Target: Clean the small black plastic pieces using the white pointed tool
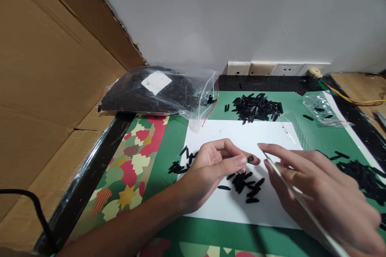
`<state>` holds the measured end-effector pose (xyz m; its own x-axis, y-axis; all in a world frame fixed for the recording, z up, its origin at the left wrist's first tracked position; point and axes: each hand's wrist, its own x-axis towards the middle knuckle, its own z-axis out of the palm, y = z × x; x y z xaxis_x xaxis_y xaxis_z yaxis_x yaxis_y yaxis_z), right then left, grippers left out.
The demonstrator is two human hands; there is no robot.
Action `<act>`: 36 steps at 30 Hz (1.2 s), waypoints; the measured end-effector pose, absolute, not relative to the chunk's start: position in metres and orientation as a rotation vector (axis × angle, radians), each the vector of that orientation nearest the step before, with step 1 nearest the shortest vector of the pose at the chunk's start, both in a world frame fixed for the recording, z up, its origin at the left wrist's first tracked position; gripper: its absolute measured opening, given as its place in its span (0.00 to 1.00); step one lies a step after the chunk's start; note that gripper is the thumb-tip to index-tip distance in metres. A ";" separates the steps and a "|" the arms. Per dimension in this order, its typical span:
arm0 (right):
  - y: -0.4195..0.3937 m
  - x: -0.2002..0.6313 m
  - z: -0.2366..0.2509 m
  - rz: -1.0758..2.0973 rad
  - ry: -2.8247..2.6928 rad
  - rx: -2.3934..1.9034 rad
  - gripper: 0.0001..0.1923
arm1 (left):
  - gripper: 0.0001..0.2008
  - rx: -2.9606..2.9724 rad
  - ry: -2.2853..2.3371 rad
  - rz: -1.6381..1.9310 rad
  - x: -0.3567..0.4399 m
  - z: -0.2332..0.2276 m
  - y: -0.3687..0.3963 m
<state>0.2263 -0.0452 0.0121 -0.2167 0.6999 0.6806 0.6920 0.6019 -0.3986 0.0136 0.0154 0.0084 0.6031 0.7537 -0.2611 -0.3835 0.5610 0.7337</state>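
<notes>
My left hand [214, 164] is closed, its thumb and fingers pinching a small black piece [250, 158] that sticks out at the fingertips. To its right, my right hand [319, 192] grips a thin pale rod-like tool [312, 213], whose narrow tip points toward the pinched piece with a gap between them. Its exact kind cannot be made out. Beneath both hands lies a white sheet [208, 204]. A loose cluster of elongated black pieces [239, 182] rests on the sheet just below my left fingertips, and more black pieces [176, 167] lie by my left wrist.
At the back stand a large pile of black pieces [256, 107] and a full zip bag [135, 92] with a white label. A small clear bag [321, 108] and another black pile [360, 176] are on the right. Cardboard [54, 32] walls the left; sockets [262, 68] line the wall.
</notes>
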 end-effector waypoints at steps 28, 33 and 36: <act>-0.031 0.223 0.006 1.352 -1.016 -0.994 0.10 | 0.13 2.034 0.785 1.466 0.009 0.005 0.015; -0.031 0.221 0.006 1.361 -1.008 -0.995 0.10 | 0.13 2.029 0.772 1.451 0.008 0.005 0.015; -0.030 0.221 0.006 1.384 -0.986 -0.988 0.10 | 0.12 2.020 0.782 1.461 0.009 0.005 0.016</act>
